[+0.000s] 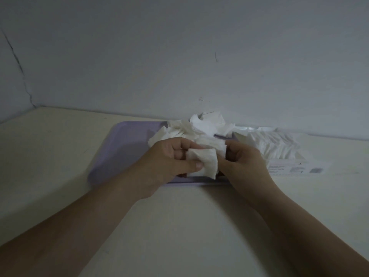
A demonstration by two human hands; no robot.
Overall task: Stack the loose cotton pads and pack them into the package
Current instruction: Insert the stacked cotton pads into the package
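Head camera looks down on a flat rectangular lilac plastic tray [123, 148] lying on a cream table [179, 216] that meets a pale grey wall [179, 47]. A jumbled pile of loose white square cotton pads [205, 124] sits on the tray's far right part, with pads leaning at all angles and some overhanging the far rim. The tray's left half is bare.

Just beside the tray on the right lies a clear plastic package [279, 148], long side toward the wall. It is filled with white pads packed in a row, their edges showing through the top. A white printed label [295, 168] covers its near side; the print is too small to read.

Both hands meet over the tray's near right part, in front of the pile. The left hand [169, 156] grips a small stack of white cotton pads [205, 160], thumb [191, 165] pressed on the near face and the other fingers curled over the far edge. The right hand [243, 158] has its fingers curled in against the stack's right edge, pinching the pads there; its fingertips are partly hidden behind the cotton. The stack is held above the tray's near rim, apart from the package.
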